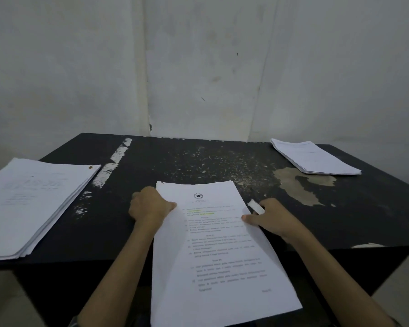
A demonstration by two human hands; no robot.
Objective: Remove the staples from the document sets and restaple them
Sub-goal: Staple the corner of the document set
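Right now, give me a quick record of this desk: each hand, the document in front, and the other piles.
left hand: grips the upper left edge of the document set
right hand: holds a small white tool, thumb on the set's right edge
document set: printed page up, lower part overhanging the near edge of the table
tool type: too blurred to tell
large stack: left side of table
smaller stack: far right corner
table: black, worn patches

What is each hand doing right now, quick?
Left hand: grips the document set at its top left edge.
Right hand: holds a small white tool, thumb touching the document set.
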